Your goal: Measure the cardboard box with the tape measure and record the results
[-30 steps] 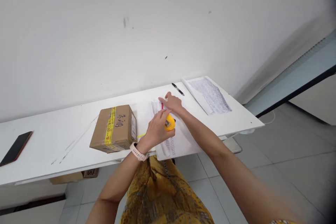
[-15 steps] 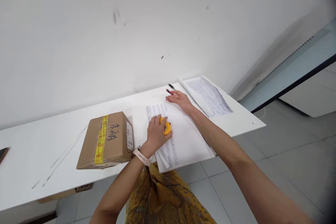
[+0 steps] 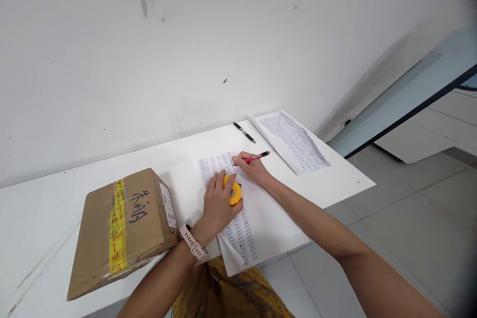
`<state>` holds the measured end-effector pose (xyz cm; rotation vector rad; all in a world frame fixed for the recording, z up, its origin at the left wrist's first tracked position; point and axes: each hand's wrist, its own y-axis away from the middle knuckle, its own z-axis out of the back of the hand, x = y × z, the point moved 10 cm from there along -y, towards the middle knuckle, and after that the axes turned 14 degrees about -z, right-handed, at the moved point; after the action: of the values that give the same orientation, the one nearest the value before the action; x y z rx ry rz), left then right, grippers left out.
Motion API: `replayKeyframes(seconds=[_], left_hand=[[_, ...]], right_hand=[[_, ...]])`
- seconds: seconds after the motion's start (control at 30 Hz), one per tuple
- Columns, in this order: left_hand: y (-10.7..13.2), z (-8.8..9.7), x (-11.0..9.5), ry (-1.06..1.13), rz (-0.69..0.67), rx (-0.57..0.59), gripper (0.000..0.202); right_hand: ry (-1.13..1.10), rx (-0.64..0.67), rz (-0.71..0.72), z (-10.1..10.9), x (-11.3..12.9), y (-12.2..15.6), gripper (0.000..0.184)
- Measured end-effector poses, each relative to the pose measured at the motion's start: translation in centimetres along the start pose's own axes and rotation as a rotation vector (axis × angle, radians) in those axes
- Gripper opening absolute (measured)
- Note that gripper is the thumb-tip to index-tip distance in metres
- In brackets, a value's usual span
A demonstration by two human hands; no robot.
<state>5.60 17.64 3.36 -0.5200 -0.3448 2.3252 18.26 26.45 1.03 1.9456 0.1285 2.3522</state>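
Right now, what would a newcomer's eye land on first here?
Probably the brown box with its yellow strip, on the table at the left. Then the yellow tape measure in the left hand, over the paper, and the red pen in the right hand.

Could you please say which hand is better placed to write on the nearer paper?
Probably the right hand: it holds the red pen over the nearer paper, while the left hand holds the yellow tape measure.

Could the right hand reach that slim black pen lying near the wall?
Probably yes: only bare white tabletop shows between the right hand and the slim black pen, though the hand's fingers hold a slim red pen, which may hinder grasping.
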Motion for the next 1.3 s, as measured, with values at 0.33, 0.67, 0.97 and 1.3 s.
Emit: replayKeyframes(seconds=[0.33,0.67,0.97,1.3], left_hand=[[0.2,-0.1,-0.6,-0.086,-0.013,-0.069,0.059],[0.4,-0.2,-0.6,-0.056,-0.002,-0.083,0.06],[0.3,-0.2,-0.7,-0.048,-0.013,-0.071,0.059],[0.2,-0.1,-0.7,-0.058,-0.008,-0.068,0.057]], right_hand=[[-0.075,-0.129,-0.062,1.2,-0.9,-0.4,0.031],[0.091,-0.165,0.008,1.2,-0.4,-0.3,0.03],[0.091,-0.141,0.009,1.0,-0.7,-0.4,0.029],[0.069,-0.136,0.007,1.0,-0.3,-0.2,0.027]])
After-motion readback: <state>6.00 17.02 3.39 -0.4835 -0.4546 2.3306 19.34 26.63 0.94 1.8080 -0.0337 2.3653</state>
